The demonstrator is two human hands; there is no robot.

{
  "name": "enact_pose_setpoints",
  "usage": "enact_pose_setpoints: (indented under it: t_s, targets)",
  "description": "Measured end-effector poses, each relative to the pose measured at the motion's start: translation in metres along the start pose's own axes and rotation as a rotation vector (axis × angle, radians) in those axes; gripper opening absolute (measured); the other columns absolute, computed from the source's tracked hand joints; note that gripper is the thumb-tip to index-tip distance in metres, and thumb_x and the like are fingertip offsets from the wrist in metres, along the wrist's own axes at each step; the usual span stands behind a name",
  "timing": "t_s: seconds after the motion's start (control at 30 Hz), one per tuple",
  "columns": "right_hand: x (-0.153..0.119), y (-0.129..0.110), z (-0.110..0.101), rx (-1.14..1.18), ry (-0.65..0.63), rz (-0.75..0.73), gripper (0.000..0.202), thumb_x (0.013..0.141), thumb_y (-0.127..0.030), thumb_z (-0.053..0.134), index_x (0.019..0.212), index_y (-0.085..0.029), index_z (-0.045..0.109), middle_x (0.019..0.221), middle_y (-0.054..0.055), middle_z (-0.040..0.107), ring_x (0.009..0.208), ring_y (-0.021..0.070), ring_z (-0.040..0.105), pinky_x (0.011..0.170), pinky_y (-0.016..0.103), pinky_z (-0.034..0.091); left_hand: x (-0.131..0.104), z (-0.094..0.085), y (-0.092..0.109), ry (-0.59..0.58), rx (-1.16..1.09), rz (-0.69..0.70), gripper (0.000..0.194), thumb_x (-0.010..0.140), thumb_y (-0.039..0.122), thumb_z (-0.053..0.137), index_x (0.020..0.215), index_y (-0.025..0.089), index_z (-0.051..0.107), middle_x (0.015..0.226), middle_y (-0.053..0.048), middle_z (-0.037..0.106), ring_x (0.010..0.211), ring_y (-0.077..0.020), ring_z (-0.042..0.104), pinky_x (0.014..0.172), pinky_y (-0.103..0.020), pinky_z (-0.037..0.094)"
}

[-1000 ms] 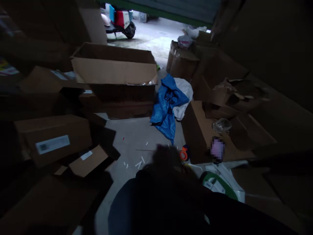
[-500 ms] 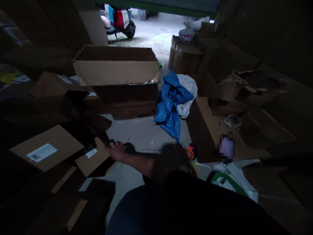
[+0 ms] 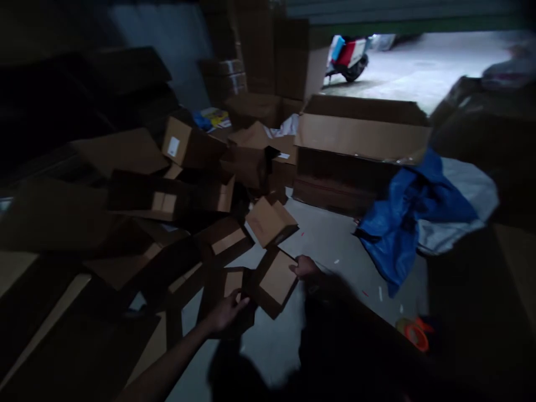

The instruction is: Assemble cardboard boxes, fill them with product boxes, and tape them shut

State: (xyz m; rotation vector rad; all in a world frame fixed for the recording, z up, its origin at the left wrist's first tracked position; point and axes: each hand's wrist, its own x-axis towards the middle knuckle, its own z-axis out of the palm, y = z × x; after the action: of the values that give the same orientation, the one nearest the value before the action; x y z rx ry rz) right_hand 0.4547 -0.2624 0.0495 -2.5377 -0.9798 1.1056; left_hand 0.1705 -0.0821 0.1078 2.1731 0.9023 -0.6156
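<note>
My right hand grips the right edge of a small open cardboard box, which is tilted above the grey floor. Just left of it, my left hand has its fingers closed on a second small cardboard box, dark except for a lighter inner panel. Both boxes are side by side and look empty. A third small box lies just beyond them on the floor. Dim light and shadow hide parts of my fingers.
Several cardboard boxes lie heaped on the left. A large open carton stands ahead, with a blue sack and a white sack beside it. An orange tape roll is at lower right. A scooter stands outside.
My view has swung left, so the large carton and sacks appear farther right. Earlier one hand reached to the boxes on the left; now both hands are on small boxes.
</note>
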Motion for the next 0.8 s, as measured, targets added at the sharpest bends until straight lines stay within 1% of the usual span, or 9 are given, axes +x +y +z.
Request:
enact_pose_setpoints:
  t_s: [0.1,0.2,0.27,0.37,0.5,0.57,0.67,0.73,0.8]
  targets:
    - [0.013,-0.011,0.000,-0.074,-0.037,-0.050,0.042,0.099,-0.052,0.062,0.118,-0.016,0.068,0.120,0.009,0.071,0.107,0.0214,0.069,0.096,0.043,0.056,0.006,0.014,-0.018,-0.144,-0.021,0.065,0.080,0.091,0.050,0.056,0.157,0.009,0.038,0.115,-0.015,0.077,0.107,-0.0292,0.072,0.090,-0.033,0.053]
    - [0.031,-0.013,-0.013,-0.148,-0.058,-0.056,0.034,0.098,-0.046,0.064,0.116,-0.017,0.069,0.120,0.009,0.071,0.110,0.0221,0.068,0.099,0.044,0.055,0.008,0.019,-0.032,-0.182,0.035,0.052,0.090,0.079,0.038,0.066,0.159,0.011,0.036,0.117,-0.016,0.076,0.109,-0.0325,0.071,0.092,-0.037,0.052]
    - [0.041,-0.013,-0.015,-0.180,-0.088,-0.066,0.028,0.097,-0.041,0.068,0.110,-0.016,0.070,0.116,0.008,0.071,0.109,0.0220,0.068,0.099,0.045,0.055,0.007,0.019,-0.040,-0.187,0.013,0.040,0.093,0.076,0.037,0.068,0.159,0.010,0.037,0.121,-0.019,0.075,0.113,-0.0340,0.070,0.095,-0.038,0.051]
    - [0.045,-0.019,-0.001,-0.161,-0.130,-0.122,0.024,0.095,-0.038,0.070,0.103,-0.015,0.071,0.109,0.006,0.073,0.104,0.0208,0.069,0.097,0.043,0.056,0.004,0.019,-0.046,-0.221,-0.042,0.029,0.089,0.084,0.046,0.063,0.160,0.008,0.034,0.129,-0.020,0.072,0.117,-0.0321,0.069,0.098,-0.038,0.051]
    - [0.050,-0.034,0.016,-0.026,-0.074,-0.181,0.031,0.091,-0.043,0.074,0.109,-0.018,0.072,0.108,0.005,0.076,0.099,0.0196,0.071,0.093,0.036,0.056,0.000,0.022,-0.042,-0.295,-0.161,0.080,0.084,0.088,0.061,0.058,0.158,0.019,0.039,0.142,-0.013,0.067,0.125,-0.0290,0.066,0.101,-0.035,0.051]
    - [0.065,-0.037,0.004,0.045,0.066,-0.152,0.037,0.097,-0.044,0.065,0.125,-0.020,0.068,0.122,0.008,0.074,0.112,0.0213,0.069,0.099,0.034,0.053,0.001,0.025,-0.042,-0.307,-0.216,0.108,0.086,0.084,0.062,0.064,0.156,0.021,0.041,0.147,-0.012,0.063,0.132,-0.0302,0.062,0.105,-0.035,0.050]
    - [0.100,-0.031,-0.035,0.110,0.336,-0.037,0.048,0.107,-0.038,0.041,0.148,-0.016,0.050,0.151,0.017,0.055,0.140,0.0255,0.052,0.116,0.040,0.040,0.004,0.031,-0.047,-0.284,-0.232,0.138,0.086,0.083,0.063,0.064,0.155,0.021,0.041,0.144,-0.011,0.066,0.130,-0.0311,0.064,0.105,-0.036,0.050]
    - [0.122,-0.027,-0.062,0.141,0.434,0.013,0.051,0.106,-0.039,0.044,0.150,-0.014,0.046,0.153,0.020,0.050,0.140,0.0288,0.050,0.117,0.048,0.040,0.006,0.033,-0.053,-0.285,-0.231,0.172,0.083,0.084,0.064,0.062,0.154,0.023,0.043,0.142,-0.010,0.067,0.130,-0.0306,0.064,0.106,-0.036,0.050]
    - [0.134,-0.027,-0.083,0.170,0.455,0.004,0.048,0.102,-0.042,0.056,0.141,-0.015,0.054,0.140,0.016,0.061,0.124,0.0273,0.062,0.106,0.049,0.050,0.006,0.033,-0.054,-0.306,-0.234,0.196,0.080,0.083,0.066,0.062,0.151,0.026,0.047,0.143,-0.008,0.067,0.132,-0.0307,0.063,0.107,-0.036,0.050]
